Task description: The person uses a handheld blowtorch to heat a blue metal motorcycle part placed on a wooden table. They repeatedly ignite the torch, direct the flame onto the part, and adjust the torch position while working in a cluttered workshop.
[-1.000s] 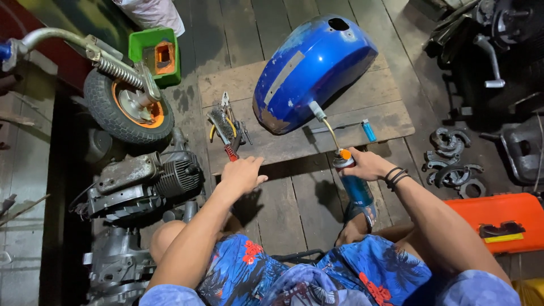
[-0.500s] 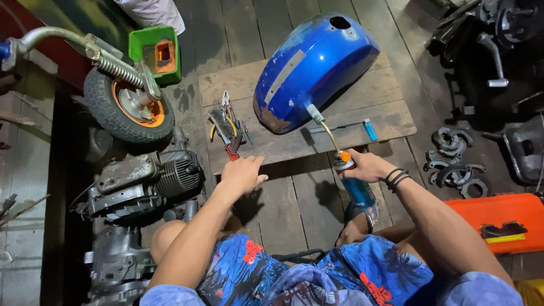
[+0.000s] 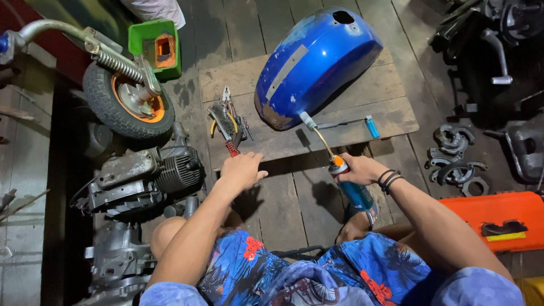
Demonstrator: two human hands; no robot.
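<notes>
A blue motorcycle fuel tank [image 3: 317, 62] lies on a low wooden pallet [image 3: 391, 107]. My right hand [image 3: 360, 169] grips a blue gas torch canister [image 3: 352, 190]; its thin brass neck runs up to the nozzle [image 3: 307, 120], which sits at the tank's scraped lower edge. My left hand [image 3: 242, 170] rests with loosely curled fingers on the pallet's front edge, just below a pile of pliers and a wire brush [image 3: 228, 123]. It holds nothing.
A small wheel with an orange hub and a spring fork [image 3: 127, 102] stands at left, above an engine block [image 3: 141, 181]. A green bin [image 3: 156, 48] sits behind. A blue lighter [image 3: 372, 127] lies on the pallet. Metal rings [image 3: 456, 158] and an orange case [image 3: 493, 218] are at right.
The torch nozzle has shifted slightly left along the tank's lower edge. My left hand has stayed on the pallet edge.
</notes>
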